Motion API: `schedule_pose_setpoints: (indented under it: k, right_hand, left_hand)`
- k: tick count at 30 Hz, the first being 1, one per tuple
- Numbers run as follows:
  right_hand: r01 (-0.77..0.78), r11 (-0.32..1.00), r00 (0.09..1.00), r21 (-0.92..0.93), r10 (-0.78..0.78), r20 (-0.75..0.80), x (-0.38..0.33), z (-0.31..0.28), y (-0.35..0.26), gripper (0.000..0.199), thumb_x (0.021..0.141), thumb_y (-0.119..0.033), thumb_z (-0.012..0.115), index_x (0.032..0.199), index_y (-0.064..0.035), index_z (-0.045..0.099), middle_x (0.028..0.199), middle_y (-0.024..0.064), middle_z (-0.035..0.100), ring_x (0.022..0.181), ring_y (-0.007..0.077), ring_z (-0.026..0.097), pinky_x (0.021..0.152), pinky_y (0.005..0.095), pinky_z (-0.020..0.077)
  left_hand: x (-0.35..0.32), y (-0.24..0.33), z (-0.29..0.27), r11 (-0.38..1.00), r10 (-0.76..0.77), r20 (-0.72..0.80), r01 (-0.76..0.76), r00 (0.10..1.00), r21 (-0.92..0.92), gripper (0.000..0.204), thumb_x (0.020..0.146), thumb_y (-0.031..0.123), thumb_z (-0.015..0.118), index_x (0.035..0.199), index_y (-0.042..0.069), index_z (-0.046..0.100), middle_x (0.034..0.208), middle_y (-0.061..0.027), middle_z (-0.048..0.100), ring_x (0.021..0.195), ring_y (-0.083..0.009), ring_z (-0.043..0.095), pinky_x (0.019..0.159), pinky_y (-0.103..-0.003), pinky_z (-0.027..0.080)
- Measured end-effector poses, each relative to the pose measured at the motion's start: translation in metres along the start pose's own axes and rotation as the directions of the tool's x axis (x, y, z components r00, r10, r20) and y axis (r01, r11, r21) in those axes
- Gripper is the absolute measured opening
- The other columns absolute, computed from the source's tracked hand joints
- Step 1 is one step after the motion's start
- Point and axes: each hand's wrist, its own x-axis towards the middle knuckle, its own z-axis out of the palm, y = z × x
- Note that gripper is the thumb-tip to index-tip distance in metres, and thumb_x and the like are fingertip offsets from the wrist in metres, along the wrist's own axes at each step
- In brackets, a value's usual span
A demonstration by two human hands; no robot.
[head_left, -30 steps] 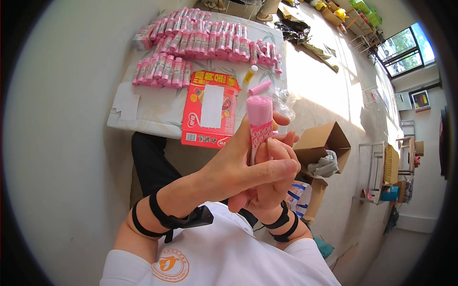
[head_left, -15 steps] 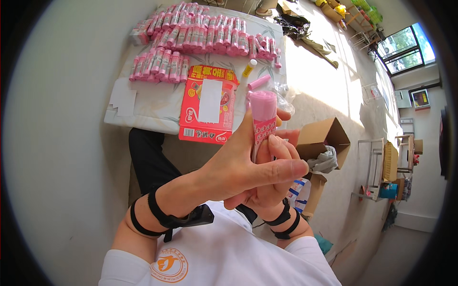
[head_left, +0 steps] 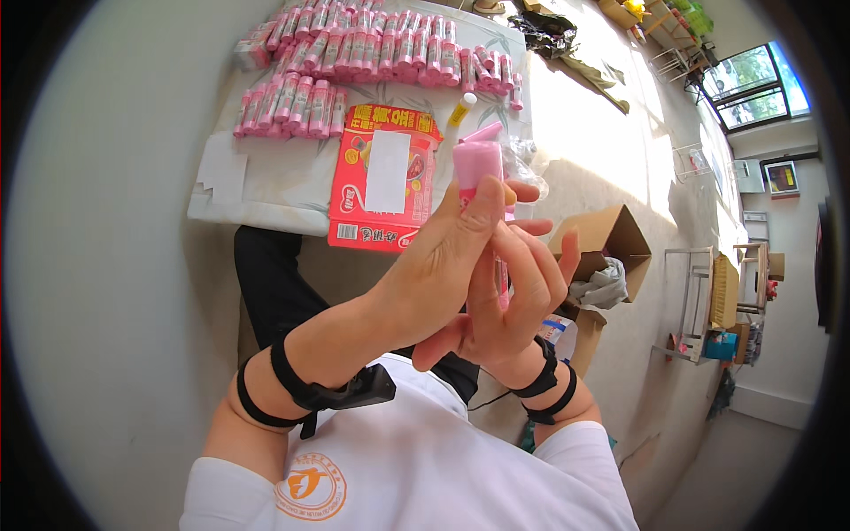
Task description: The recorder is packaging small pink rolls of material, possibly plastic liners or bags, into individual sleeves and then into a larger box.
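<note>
Together both hands grasp one pink tube (head_left: 479,168) upright in the air, off the worktop's (head_left: 266,190) near edge. The left hand (head_left: 434,274) wraps its front, thumb pressed high on the tube; the right hand (head_left: 518,305) clasps the lower part from behind. Rows of pink tubes (head_left: 372,53) line the worktop's far edge, with a red flattened carton (head_left: 359,190) nearer.

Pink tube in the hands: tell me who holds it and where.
Both hands hold the pink tube: the left hand and the right hand wrap its lower body, leaving the capped top bare.
</note>
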Motion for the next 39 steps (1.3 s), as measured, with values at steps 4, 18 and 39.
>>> schedule_pose_setpoints:
  k: [4,18,39]
  right_hand:
    - [0.095,0.995,0.993,-0.003,-0.095,-0.069,-0.001,0.005,0.015,0.059,0.087,-0.052,0.058,0.104,0.0037,0.065,0.11,0.0081,0.047,0.099,0.0218,0.047,0.099,0.049,0.034]
    - [0.258,0.966,0.966,-0.017,-0.257,0.038,0.022,-0.024,0.021,0.025,0.077,-0.037,0.076,0.086,-0.0192,0.061,0.101,-0.0012,0.033,0.093,0.0166,0.04,0.081,0.0345,0.0413]
    - [0.171,0.971,0.982,-0.169,-0.182,-0.052,0.036,-0.028,0.027,0.029,0.078,-0.015,0.07,0.105,-0.0113,0.06,0.101,0.0002,0.049,0.1,0.008,0.046,0.092,0.0266,0.0391]
  left_hand:
    - [0.004,0.008,0.011,0.999,-0.047,-0.096,0.047,0.994,0.003,0.07,0.097,0.056,0.028,0.128,-0.005,0.041,0.116,-0.0147,0.056,0.105,-0.0187,0.058,0.088,-0.027,0.049]
    - [0.012,0.021,0.013,0.995,0.009,0.045,-0.014,0.999,0.101,0.072,0.09,0.066,0.03,0.103,-0.002,0.048,0.1,-0.0176,0.061,0.09,-0.0198,0.063,0.076,-0.029,0.053]
    - [0.04,0.038,0.028,0.972,-0.041,-0.013,0.037,0.999,-0.23,0.081,0.085,0.077,0.016,0.066,0.006,0.049,0.051,-0.0074,0.051,0.048,-0.0157,0.054,0.062,-0.03,0.054]
